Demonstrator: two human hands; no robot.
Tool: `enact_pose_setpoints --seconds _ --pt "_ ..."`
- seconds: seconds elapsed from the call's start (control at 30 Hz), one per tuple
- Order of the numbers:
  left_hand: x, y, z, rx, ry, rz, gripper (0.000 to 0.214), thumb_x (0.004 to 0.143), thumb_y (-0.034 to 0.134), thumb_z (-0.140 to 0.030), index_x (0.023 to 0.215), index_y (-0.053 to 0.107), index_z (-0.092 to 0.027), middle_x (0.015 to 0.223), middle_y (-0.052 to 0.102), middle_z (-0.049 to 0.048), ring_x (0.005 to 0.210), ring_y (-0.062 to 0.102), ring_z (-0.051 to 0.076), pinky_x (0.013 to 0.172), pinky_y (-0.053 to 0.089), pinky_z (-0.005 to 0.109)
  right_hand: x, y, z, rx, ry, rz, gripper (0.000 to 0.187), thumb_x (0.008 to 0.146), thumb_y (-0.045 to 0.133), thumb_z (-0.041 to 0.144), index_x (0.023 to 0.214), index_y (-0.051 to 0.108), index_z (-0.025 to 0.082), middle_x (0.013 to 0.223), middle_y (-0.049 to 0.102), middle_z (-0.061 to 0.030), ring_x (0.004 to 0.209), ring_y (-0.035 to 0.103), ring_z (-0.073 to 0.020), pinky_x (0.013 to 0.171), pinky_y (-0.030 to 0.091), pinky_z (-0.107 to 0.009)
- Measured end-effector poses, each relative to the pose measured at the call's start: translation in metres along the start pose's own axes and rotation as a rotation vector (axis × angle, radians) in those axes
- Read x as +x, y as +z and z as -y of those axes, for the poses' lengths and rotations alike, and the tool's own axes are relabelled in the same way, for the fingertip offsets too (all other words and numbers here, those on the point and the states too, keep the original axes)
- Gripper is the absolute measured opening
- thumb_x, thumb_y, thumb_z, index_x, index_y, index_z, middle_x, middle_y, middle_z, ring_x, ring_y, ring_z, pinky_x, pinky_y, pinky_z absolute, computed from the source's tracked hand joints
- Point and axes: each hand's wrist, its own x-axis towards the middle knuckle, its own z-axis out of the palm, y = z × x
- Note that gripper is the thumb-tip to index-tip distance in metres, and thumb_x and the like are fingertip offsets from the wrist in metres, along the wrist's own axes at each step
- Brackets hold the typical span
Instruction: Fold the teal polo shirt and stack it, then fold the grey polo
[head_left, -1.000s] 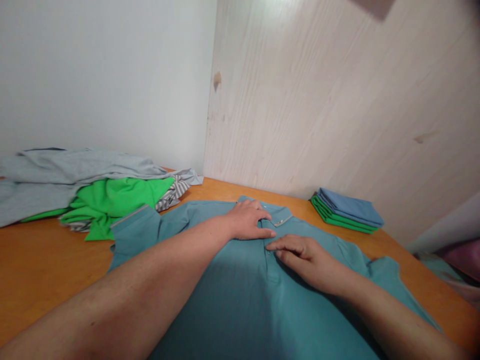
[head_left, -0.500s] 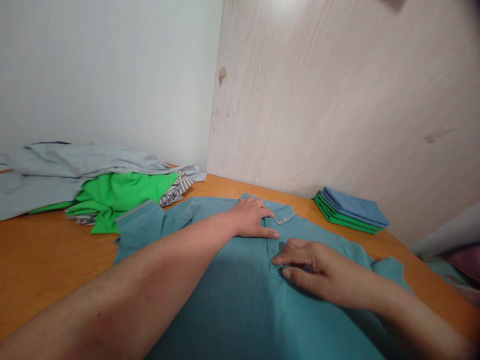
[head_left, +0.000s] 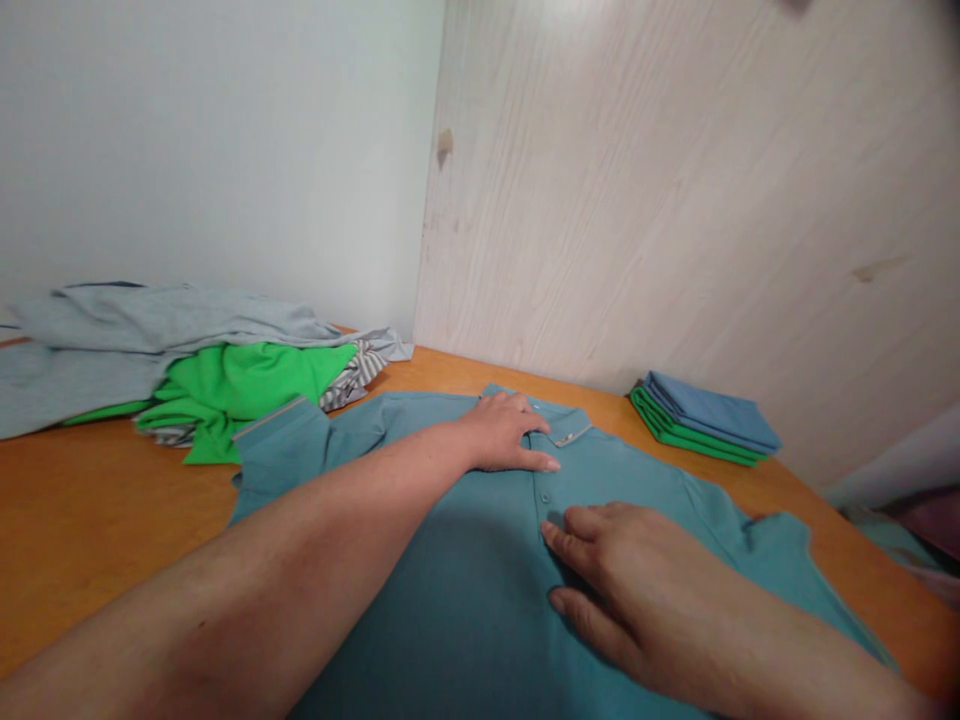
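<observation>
A teal polo shirt (head_left: 465,600) lies spread front-up on the orange wooden table (head_left: 82,520), its collar pointing to the far wall. My left hand (head_left: 506,432) rests flat on the collar, fingers stretched out and pressing the fabric. My right hand (head_left: 626,570) lies flat on the chest just below the button placket, fingers extended, holding nothing. The shirt's left sleeve (head_left: 281,445) reaches toward the loose clothes, and the right sleeve (head_left: 780,535) lies near the table's right edge.
A heap of loose clothes lies at the far left: a grey garment (head_left: 142,330) over a bright green one (head_left: 240,385) and a striped one (head_left: 352,375). A neat stack of folded blue and green shirts (head_left: 705,418) sits at the far right by the wood-grain wall.
My right hand has slid down the shirt front, from beside the collar toward me, flattening out. The left hand stays on the collar.
</observation>
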Motion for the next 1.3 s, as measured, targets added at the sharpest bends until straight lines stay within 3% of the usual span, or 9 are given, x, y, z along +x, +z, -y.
enact_pose_setpoints --seconds 0.13,0.27,0.43,0.67,0.87,1.03,1.3 --pt "0.000 0.000 0.000 0.000 0.011 -0.009 0.060 0.083 0.052 -0.075 0.126 0.066 -0.035 0.124 0.059 0.0082 0.116 0.050 0.032 0.101 0.036 0.047 -0.001 -0.003 0.000 -0.012 0.019 0.025 0.021 0.090 0.058 0.038 0.101 0.067 0.023 0.092 0.068 -0.0071 0.084 0.064 -0.0239 0.076 0.047 -0.038" --pt "0.001 -0.003 -0.002 -0.013 -0.010 0.019 0.057 0.091 0.038 -0.073 0.124 0.067 -0.036 0.123 0.060 0.0072 0.115 0.051 0.031 0.101 0.035 0.047 -0.001 -0.006 0.000 -0.008 0.029 0.042 0.020 0.090 0.057 0.036 0.100 0.067 0.022 0.091 0.067 -0.0063 0.083 0.064 -0.0226 0.075 0.046 -0.036" --pt "0.000 -0.009 -0.006 0.006 -0.019 0.082 0.082 0.068 0.057 -0.087 0.132 0.060 -0.035 0.134 0.055 0.0082 0.124 0.045 0.035 0.106 0.032 0.049 -0.002 -0.007 0.001 0.008 0.025 0.030 0.022 0.089 0.057 0.033 0.104 0.068 0.020 0.088 0.065 -0.0056 0.081 0.062 -0.0202 0.075 0.044 -0.033" --pt "0.001 -0.014 0.002 -0.034 -0.011 0.166 0.083 0.069 0.061 -0.082 0.137 0.056 -0.036 0.140 0.052 0.0068 0.130 0.042 0.033 0.109 0.032 0.046 -0.002 -0.008 0.001 0.015 0.035 0.026 0.022 0.088 0.057 0.034 0.100 0.069 0.019 0.086 0.064 -0.0057 0.078 0.060 -0.0191 0.074 0.044 -0.031" --pt "0.005 -0.011 0.013 -0.048 0.022 0.189 0.066 0.079 0.063 -0.065 0.138 0.057 -0.035 0.140 0.054 0.0050 0.126 0.048 0.029 0.108 0.036 0.042 -0.002 -0.008 0.000 0.026 0.034 0.023 0.023 0.088 0.058 0.034 0.100 0.070 0.019 0.086 0.065 -0.0061 0.078 0.061 -0.0192 0.074 0.044 -0.031" --pt "0.008 -0.001 0.015 -0.032 0.027 0.102 0.043 0.090 0.054 -0.048 0.130 0.064 -0.035 0.133 0.061 0.0024 0.123 0.051 0.026 0.107 0.036 0.042 -0.002 -0.008 0.001 0.035 0.041 0.021 0.023 0.089 0.058 0.034 0.101 0.071 0.019 0.086 0.065 -0.0061 0.078 0.061 -0.0191 0.074 0.045 -0.030" --pt "0.012 0.008 0.020 -0.016 0.077 -0.006 0.042 0.089 0.049 -0.018 0.122 0.068 -0.034 0.122 0.068 -0.0011 0.117 0.056 0.021 0.103 0.040 0.037 -0.001 -0.008 0.000 0.039 0.044 0.018 0.023 0.088 0.059 0.035 0.101 0.071 0.019 0.086 0.065 -0.0056 0.077 0.061 -0.0189 0.074 0.045 -0.031"
